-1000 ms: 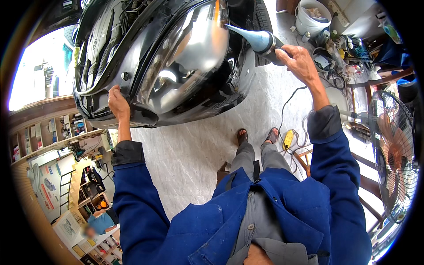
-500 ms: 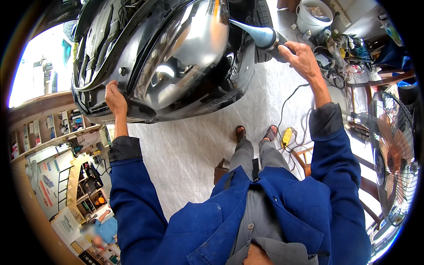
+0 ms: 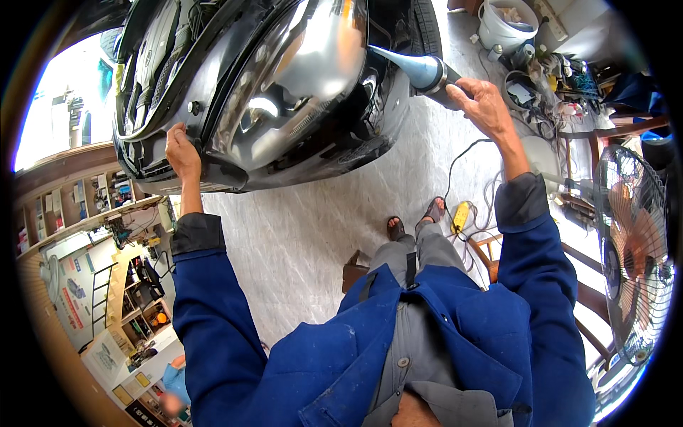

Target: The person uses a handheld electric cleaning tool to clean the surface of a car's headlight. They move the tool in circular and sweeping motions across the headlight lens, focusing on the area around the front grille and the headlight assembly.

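Note:
A black car's front end stands before me, its large clear headlight (image 3: 292, 92) facing up at me. My right hand (image 3: 480, 105) is closed round the dark grip of a corded blower with a tapered pale blue nozzle (image 3: 418, 70). The narrow tip points left at the headlight's right edge; whether it touches cannot be told. My left hand (image 3: 183, 156) has its fingers curled at the dark front panel (image 3: 160, 158), left of the headlight. Part of those fingertips is hidden. A round black knob (image 3: 194, 107) sits just above that hand.
A tyre (image 3: 427, 32) shows behind the headlight. Cords and a yellow power strip (image 3: 460, 216) lie on the floor near my feet. A fan (image 3: 633, 256) stands at right, a white bucket (image 3: 504, 27) at far right. A person in blue (image 3: 175, 381) is at lower left.
The nozzle has dipped slightly, its tip still by the headlight's edge. My left hand stays at the panel. My feet have shifted a little. The other person has moved lower in view.

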`<state>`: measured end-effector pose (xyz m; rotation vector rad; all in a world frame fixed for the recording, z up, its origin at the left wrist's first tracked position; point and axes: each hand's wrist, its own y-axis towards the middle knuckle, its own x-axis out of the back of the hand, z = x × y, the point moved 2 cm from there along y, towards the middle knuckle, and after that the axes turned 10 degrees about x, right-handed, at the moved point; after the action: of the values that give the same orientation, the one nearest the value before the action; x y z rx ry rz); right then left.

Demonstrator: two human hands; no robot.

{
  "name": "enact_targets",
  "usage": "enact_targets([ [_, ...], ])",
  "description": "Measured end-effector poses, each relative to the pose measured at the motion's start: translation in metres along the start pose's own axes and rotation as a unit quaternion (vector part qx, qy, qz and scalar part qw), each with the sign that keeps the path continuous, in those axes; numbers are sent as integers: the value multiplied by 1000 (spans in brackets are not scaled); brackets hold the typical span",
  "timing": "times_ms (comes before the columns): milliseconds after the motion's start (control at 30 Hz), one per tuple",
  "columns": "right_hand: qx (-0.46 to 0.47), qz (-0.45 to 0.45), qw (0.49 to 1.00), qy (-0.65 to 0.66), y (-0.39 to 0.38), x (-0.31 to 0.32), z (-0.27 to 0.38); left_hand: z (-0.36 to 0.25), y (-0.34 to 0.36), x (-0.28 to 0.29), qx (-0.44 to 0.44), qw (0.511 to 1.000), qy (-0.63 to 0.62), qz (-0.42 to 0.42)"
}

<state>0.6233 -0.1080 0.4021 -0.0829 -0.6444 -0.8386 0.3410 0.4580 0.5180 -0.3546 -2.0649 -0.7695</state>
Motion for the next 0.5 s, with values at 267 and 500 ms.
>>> enact_targets([
  [267, -3, 6, 1000, -9, -10, -9, 2, 2, 1, 0, 6, 1000, -21, 3],
  [500, -9, 10, 1000, -3, -22, -19, 5, 5, 3, -2, -12, 1000, 5, -4],
])
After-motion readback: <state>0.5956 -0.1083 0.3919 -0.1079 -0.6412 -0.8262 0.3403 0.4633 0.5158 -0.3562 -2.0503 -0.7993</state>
